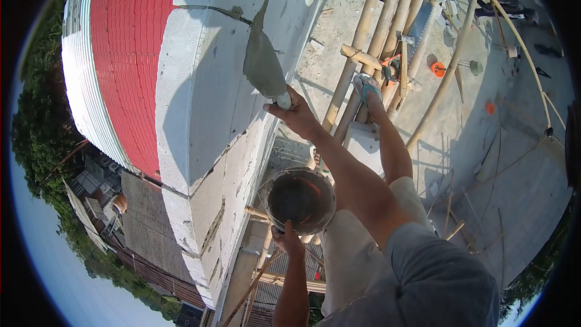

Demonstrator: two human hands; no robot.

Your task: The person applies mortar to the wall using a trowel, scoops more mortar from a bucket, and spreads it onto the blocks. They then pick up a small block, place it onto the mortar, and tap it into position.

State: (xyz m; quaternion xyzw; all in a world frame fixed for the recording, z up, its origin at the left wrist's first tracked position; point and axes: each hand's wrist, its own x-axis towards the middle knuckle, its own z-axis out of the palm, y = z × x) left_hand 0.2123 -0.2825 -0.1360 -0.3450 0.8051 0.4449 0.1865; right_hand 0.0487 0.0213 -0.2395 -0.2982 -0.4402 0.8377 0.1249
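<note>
The right hand [292, 112], closed around the trowel [261, 60], holds its mortar-laden blade pointing away along the block wall [206, 103], while the left hand [286, 241] grips the mortar bucket [301, 198] just below.

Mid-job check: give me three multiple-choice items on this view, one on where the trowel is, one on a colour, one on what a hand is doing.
1. Where is the trowel?
A. against the white block wall
B. lying on the floor below
C. tucked under an arm

2. What colour is the roof beyond the wall?
A. green
B. red
C. black

3. What is the left hand doing?
A. hanging free
B. gripping a bamboo pole
C. holding the bucket

Answers: 1 A, the right hand holds it up to the wall face; 2 B, the roof surface is plainly red; 3 C, its fingers close on the bucket's near rim.
</note>
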